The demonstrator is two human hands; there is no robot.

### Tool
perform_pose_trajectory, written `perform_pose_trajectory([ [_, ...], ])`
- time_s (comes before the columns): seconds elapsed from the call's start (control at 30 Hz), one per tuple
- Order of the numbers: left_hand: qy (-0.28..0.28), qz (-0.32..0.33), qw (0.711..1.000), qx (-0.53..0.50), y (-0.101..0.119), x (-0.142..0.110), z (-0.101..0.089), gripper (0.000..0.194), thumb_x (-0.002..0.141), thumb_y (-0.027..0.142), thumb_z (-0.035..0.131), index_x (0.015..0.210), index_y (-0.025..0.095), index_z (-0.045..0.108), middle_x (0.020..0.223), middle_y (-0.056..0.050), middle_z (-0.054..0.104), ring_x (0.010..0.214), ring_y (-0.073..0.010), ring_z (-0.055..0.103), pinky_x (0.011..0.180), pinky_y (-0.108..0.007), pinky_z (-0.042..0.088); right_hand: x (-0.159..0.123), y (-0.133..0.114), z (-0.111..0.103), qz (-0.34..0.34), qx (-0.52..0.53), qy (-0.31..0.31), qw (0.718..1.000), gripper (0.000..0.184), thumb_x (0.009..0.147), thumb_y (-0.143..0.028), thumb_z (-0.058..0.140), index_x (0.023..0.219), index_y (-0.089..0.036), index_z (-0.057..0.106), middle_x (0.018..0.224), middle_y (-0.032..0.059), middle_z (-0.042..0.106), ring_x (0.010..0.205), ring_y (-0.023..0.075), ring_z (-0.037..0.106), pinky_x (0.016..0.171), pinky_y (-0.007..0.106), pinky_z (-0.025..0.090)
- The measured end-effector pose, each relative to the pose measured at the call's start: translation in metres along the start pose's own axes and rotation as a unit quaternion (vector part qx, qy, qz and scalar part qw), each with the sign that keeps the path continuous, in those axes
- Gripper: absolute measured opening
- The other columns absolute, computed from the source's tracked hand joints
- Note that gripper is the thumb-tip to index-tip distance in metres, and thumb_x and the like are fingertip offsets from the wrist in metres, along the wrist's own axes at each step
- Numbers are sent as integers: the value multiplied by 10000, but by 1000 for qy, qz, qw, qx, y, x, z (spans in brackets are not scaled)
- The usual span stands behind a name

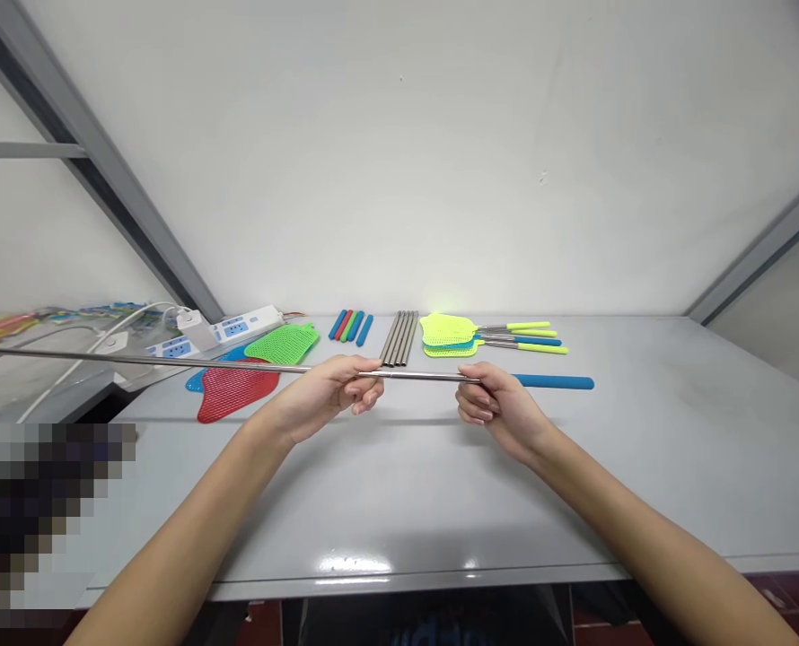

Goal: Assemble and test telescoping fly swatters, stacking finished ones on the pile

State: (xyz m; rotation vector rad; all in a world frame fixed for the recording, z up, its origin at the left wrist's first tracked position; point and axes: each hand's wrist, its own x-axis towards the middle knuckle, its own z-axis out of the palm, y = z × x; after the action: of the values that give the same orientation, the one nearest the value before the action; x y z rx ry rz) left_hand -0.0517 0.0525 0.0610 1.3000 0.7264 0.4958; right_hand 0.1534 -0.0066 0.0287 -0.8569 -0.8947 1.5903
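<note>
A long thin metal rod (419,374) with a blue grip (554,382) at its right end stretches level above the grey table (399,502). My left hand (336,393) pinches the rod near its middle. My right hand (497,408) is closed on it just left of the blue grip. The rod runs far out to the left, past the table's edge.
At the back of the table lie loose mesh swatter heads, green (282,342) and red (234,392), several coloured grips (351,326), a bundle of metal rods (400,337) and finished yellow swatters (480,336). White power strips (228,330) with cables sit at the back left.
</note>
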Motion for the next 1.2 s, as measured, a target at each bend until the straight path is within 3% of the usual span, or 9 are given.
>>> perform_pose_trajectory([
  [0.33, 3, 5, 999, 46, 6, -3, -3, 400, 789, 287, 381, 412, 178, 302, 446, -2, 432, 495, -105, 383, 546, -239, 325, 0, -1, -1, -7, 8, -9, 1000, 367, 734, -241, 450, 430, -179, 254, 401, -69, 153, 377, 64, 166, 428, 250, 165],
  [0.6, 8, 20, 1000, 10, 0, 1, 0, 389, 794, 268, 360, 425, 171, 288, 459, 9, 394, 481, -95, 373, 534, -239, 310, 0, -5, -6, -22, -35, -9, 999, 392, 742, -267, 453, 423, -176, 244, 406, -66, 151, 387, 63, 172, 431, 249, 170],
  [0.87, 8, 33, 997, 62, -3, 1, 6, 381, 796, 281, 295, 432, 170, 326, 495, 0, 435, 481, -102, 376, 550, -254, 315, 3, -1, -6, 12, -29, -22, 999, 400, 732, -319, 462, 425, -181, 248, 397, -68, 153, 372, 61, 166, 419, 252, 162],
  [1.07, 82, 82, 988, 100, -10, 7, 19, 362, 790, 309, 357, 460, 168, 314, 473, 29, 356, 476, -89, 371, 538, -241, 307, 1, -4, -6, 6, -3, -32, 999, 413, 746, -335, 431, 394, -172, 290, 369, -60, 176, 369, 64, 206, 427, 250, 176],
  [1.2, 91, 116, 979, 143, -13, 8, 23, 367, 784, 326, 401, 462, 163, 334, 475, 31, 383, 476, -84, 379, 536, -240, 295, 0, -1, -5, 20, 12, -50, 998, 403, 759, -323, 401, 396, -165, 326, 373, -58, 186, 370, 65, 210, 429, 249, 173],
])
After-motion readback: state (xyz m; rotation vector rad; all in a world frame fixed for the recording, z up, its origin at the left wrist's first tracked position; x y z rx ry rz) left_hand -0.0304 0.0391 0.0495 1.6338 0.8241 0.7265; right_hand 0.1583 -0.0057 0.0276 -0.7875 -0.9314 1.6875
